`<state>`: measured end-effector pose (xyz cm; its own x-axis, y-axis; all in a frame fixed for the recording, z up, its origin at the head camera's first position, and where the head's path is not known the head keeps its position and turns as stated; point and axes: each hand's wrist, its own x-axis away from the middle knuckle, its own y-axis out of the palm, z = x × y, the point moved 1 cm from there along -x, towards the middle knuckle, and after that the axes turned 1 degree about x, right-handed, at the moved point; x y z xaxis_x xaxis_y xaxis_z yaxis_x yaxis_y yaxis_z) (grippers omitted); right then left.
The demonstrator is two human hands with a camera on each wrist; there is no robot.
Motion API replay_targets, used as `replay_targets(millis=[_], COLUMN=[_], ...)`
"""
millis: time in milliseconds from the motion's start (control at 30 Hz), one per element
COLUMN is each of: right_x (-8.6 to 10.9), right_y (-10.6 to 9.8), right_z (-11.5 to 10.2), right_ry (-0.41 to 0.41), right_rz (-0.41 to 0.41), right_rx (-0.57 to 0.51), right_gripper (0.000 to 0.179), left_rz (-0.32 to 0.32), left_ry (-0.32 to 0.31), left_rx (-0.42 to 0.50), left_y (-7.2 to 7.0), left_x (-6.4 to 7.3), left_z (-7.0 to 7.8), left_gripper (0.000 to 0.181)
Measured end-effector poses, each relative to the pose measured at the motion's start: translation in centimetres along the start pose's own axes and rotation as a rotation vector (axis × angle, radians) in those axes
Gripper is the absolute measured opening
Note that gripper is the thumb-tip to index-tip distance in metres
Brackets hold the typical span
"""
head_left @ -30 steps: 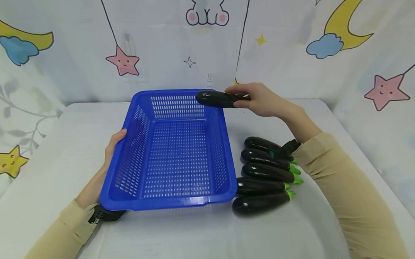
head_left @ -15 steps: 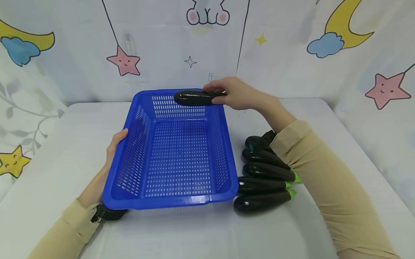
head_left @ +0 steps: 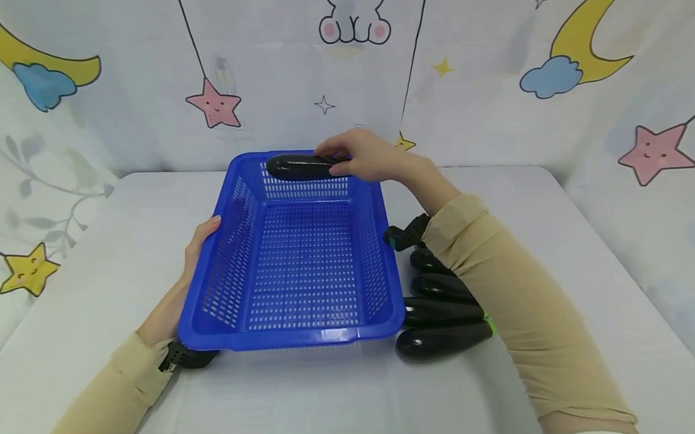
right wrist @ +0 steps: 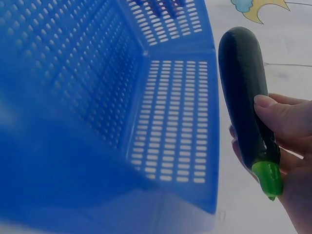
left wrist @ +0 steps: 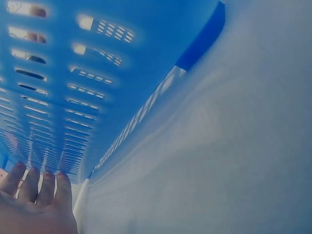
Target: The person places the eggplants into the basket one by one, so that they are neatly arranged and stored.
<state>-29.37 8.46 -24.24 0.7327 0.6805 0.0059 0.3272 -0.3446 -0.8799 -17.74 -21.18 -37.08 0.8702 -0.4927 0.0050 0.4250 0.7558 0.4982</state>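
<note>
A blue plastic basket (head_left: 306, 337) with slotted walls stands in the middle of the table, its inside bare. My left hand (head_left: 192, 253) holds its left side, a digit over the rim in the head view. Fingers (left wrist: 46, 187) lie against the slotted wall in the left wrist view. Above the basket's far wall, my right hand (head_left: 368, 154) holds a glossy black eggplant (head_left: 299, 168). The right wrist view shows the thumb (right wrist: 265, 101) across this eggplant and its green cap (right wrist: 268, 178) near the palm.
Several more black eggplants (head_left: 443, 342) lie in a stack of rows right of the basket, partly hidden by the right sleeve (head_left: 503, 307). The white-covered table (head_left: 309, 406) meets a printed cloth backdrop (head_left: 282, 58) behind. A black wrist camera strap (head_left: 406, 234) hangs over the basket's right rim.
My right hand has moved left with the eggplant, from past the basket's right far corner to over its far wall. The left hand and basket keep nearly the same place.
</note>
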Motion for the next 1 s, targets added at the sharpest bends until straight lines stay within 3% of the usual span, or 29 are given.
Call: replay_targets(millis=[100, 500, 767, 900, 1000], right_x=[-0.8, -4.1, -4.8, -5.0, -5.4], right_y=[0.4, 3.1, 5.1, 5.9, 6.4], right_z=[-0.3, 0.4, 1.8, 2.0, 2.2], right_ry=[0.0, 0.039, 0.124, 0.126, 0.118], right_rz=[-0.015, -0.101, -0.157, -0.169, -0.174], right_rx=[-0.033, -0.116, -0.172, -0.193, -0.201], right_gripper=[0.039, 0.039, 0.04, 0.04, 0.04], left_rz=[-0.01, 0.056, 0.076, 0.087, 0.087], left_ry=[0.009, 0.015, -0.001, -0.013, 0.016], left_rx=[0.018, -0.038, -0.123, -0.162, -0.137], left_y=[-0.1, -0.2, -0.1, 0.1, 0.2], left_x=[-0.1, -0.2, -0.2, 0.0, 0.0], left_z=[0.0, -0.2, -0.3, -0.1, 0.0], left_gripper=[0.046, 0.06, 0.066, 0.067, 0.064])
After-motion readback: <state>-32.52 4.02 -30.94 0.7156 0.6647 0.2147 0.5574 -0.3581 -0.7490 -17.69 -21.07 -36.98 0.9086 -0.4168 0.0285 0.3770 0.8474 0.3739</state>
